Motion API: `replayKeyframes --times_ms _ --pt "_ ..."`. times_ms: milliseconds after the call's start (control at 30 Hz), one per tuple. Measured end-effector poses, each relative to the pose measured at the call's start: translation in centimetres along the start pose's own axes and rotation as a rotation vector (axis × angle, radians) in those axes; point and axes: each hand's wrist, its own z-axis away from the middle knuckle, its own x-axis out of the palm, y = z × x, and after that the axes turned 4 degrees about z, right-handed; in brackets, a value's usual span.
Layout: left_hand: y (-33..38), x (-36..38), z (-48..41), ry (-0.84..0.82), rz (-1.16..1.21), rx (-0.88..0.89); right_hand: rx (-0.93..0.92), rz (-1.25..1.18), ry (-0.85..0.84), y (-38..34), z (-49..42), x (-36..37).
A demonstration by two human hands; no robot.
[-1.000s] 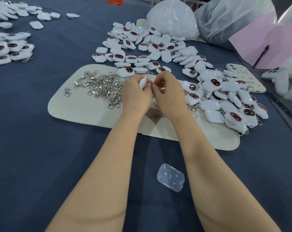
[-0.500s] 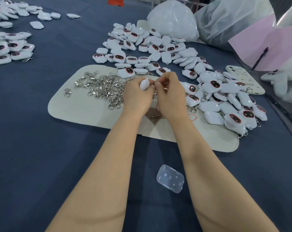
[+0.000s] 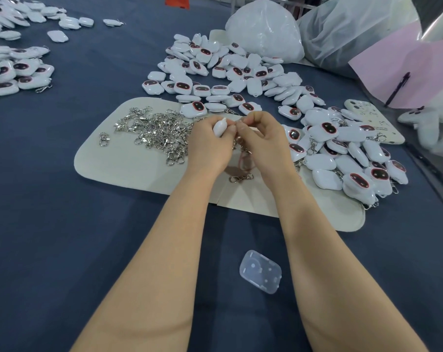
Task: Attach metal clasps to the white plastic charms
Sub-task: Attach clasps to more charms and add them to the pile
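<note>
**Head view**

1. Left hand (image 3: 210, 146): forearm enters from bottom centre, back of hand up, held over cream mat (image 3: 129, 168). Fingers curled, gripping white charm (image 3: 219, 127).
2. Charm: seen edge-on, sticking up betw. left thumb and forefinger. Its front can't be seen.
3. Right hand (image 3: 263, 143): forearm enters from bottom right, knuckles up, thumb tip against left thumb tip. Fingers pinched closed on metal clasp (image 3: 240, 142). Ring end sits at the fingertips just beside the charm's top, and the rest dangles under the palm. Can't tell whether the ring is through the charm yet.
4. Clasp pile (image 3: 159, 133): on mat, just left of left hand. Stray clasp (image 3: 104, 139) lies at mat's far-left end, and a loose clasp (image 3: 240, 178) lies on mat betw. the wrists.
5. Charm heap (image 3: 228, 72): on worktop behind mat. Clasped heap (image 3: 347, 153) covers mat's right end, just right of right hand.
6. Misc. on blue worktop (image 3: 63, 224): clear plastic case (image 3: 260, 271) lies near, betw. the forearms. Phone case (image 3: 372, 120) touches the clasped heap. White bag (image 3: 263, 31) sits behind the charm heap.
7. Vs 0.5 s ago: hands in same spot w/ same grips. No evident shift in charm, heaps or case.
</note>
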Motion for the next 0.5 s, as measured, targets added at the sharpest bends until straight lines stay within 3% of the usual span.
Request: replayKeyframes --times_ms 300,500 --pt "-0.24 0.02 -0.1 0.026 0.026 -0.022 -0.004 0.022 -0.049 0.09 -0.03 -0.29" --pt "-0.17 0.04 -0.17 0.044 -0.04 0.036 -0.125 0.155 0.036 0.13 0.04 0.47"
